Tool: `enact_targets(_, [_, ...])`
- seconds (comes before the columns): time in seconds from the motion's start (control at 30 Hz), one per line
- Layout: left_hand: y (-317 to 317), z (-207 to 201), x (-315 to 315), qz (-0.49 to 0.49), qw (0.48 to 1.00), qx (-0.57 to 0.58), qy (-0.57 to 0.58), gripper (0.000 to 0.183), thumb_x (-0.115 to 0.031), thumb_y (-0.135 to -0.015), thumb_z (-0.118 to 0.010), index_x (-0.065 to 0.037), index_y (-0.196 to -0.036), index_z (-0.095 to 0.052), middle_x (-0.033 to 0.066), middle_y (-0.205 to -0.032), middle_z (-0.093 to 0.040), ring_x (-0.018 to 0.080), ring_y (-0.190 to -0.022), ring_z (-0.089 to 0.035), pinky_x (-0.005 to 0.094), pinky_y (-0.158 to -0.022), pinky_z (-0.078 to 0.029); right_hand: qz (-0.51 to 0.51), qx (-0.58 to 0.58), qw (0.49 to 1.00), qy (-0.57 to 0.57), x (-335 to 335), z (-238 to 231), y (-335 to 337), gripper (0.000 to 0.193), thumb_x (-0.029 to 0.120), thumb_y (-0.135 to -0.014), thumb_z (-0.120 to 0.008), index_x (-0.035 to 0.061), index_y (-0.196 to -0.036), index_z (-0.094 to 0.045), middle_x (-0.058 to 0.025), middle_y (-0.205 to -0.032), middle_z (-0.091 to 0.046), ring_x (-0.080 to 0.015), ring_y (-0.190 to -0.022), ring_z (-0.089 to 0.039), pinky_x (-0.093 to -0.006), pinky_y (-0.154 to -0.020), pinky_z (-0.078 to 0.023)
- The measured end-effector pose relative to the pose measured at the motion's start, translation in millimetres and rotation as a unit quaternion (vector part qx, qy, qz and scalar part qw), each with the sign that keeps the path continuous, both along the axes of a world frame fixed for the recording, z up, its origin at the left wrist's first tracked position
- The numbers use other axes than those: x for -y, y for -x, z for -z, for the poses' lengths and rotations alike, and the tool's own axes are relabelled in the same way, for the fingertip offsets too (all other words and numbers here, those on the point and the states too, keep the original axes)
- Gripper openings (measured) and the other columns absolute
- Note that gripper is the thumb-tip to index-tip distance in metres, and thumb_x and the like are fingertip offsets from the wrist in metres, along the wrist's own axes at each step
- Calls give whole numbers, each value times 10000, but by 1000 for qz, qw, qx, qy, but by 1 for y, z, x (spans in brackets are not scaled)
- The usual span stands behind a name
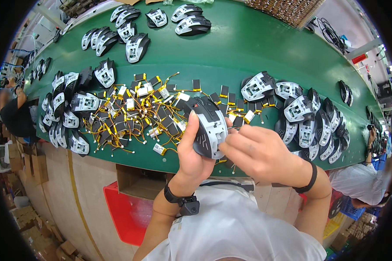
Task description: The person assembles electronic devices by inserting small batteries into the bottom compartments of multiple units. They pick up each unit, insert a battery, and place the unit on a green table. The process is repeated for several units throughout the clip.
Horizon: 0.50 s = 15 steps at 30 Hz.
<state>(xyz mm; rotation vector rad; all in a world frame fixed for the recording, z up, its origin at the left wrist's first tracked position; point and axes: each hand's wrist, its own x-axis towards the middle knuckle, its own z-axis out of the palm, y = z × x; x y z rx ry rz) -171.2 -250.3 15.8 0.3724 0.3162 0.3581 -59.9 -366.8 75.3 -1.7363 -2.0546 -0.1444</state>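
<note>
My left hand (190,158) is wrapped round a black and light-grey computer mouse body (214,130), held tilted above the table with its inner side up. The thumb lies along its left edge. My right hand (265,152) is closed, its fingertips pinched at the mouse's right side; whatever they grip is hidden. Under and left of the mouse spreads a tangled heap of small battery packs (159,149) with yellow tape and thin wires. More packs lie to the right, beyond my right hand.
Mouse bodies stand clustered at the left (86,102) and right (299,108), with others at the back (138,48) of the green table (235,43). A red bin (124,217) and cardboard box (139,185) sit below the near edge. People are at both sides.
</note>
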Motion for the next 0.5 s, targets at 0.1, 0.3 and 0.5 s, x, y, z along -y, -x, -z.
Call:
enact_targets(0.1, [0, 1, 3, 2, 999, -35, -13, 525, -501, -1034, -347, -55, -1165, -592, 105, -1066, -677, 195, -957, -661, 342, -855, -523, 12, -19, 1000, 18, 1, 1, 2, 222, 92, -658, -637, -8, -852, -599, -64, -798, -505, -207, -757, -556, -317, -675, -539])
enact_targets(0.3, [-1, 3, 3, -1, 999, -40, 19, 558, -531, -1027, -336, -55, -1124, -611, 96, -1033, -677, 201, -952, -660, 342, -838, -525, 13, -34, 999, -10, 0, 10, 1, 242, 88, -652, -640, -10, -870, -604, -63, -809, -512, -207, -735, -553, -304, -638, -534])
enact_targets(0.5, [-4, 1, 6, -36, 996, -5, 79, 603, -552, -1023, -321, -23, -1129, -592, 109, -1021, -646, 244, -935, -625, 387, -873, -499, 101, 53, 993, -41, 13, 27, 26, 418, 79, -665, -637, -85, -1049, -644, -107, -911, -567, -162, -667, -507, -256, -533, -416])
